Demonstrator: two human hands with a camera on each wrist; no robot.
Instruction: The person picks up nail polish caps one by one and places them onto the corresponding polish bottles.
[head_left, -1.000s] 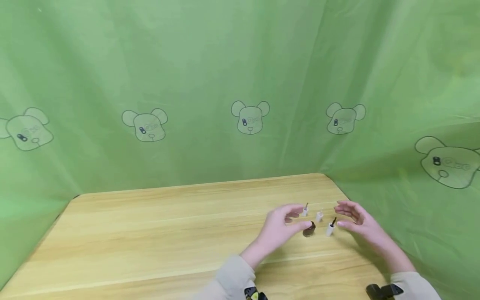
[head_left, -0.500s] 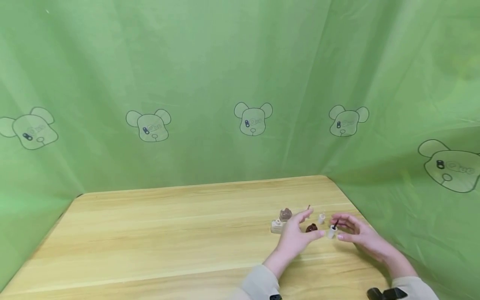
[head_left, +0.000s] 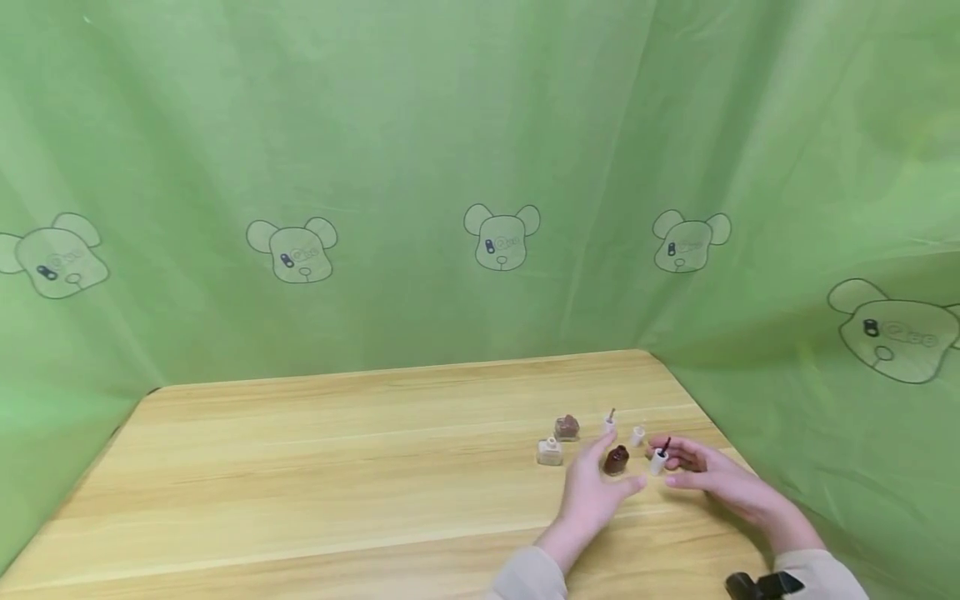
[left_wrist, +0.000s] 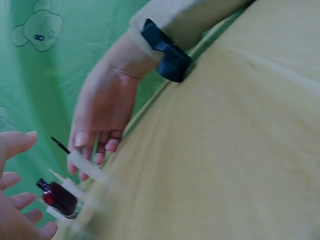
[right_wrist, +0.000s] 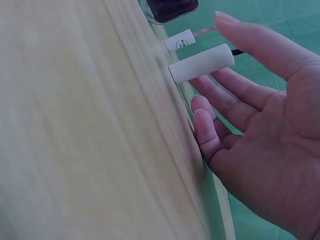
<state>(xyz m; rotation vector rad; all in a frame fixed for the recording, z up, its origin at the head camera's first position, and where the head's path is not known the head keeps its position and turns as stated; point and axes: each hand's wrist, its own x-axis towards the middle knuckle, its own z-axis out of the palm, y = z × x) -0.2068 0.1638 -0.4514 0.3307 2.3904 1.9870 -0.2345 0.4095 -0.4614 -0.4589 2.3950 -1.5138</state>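
Observation:
An uncapped nail polish bottle of dark red polish point(head_left: 617, 461) stands upright on the table. My left hand point(head_left: 588, 492) is beside it, thumb and fingers spread around its near left side; the left wrist view shows a gap between the fingers and the bottle point(left_wrist: 61, 199). A white nail polish cap point(head_left: 657, 462) stands upside down just right of the bottle, its black brush pointing up. Close to the cap is my right hand point(head_left: 712, 477), fingers loosely bent behind it and thumb in front. In the right wrist view nothing is pinched, and the cap point(right_wrist: 202, 64) stands on the table.
Two more open bottles, one pinkish brown point(head_left: 567, 428) and one pale point(head_left: 549, 452), stand left of the left hand. Behind the dark bottle, two other white caps point(head_left: 637, 437) stand with brushes up. A green curtain point(head_left: 420, 183) hangs around the wooden table point(head_left: 300, 467).
My left thumb has come off the dark bottle, and that hand has shifted right and nearer, uncovering the two bottles behind it. My right hand has lowered beside the black-brush cap.

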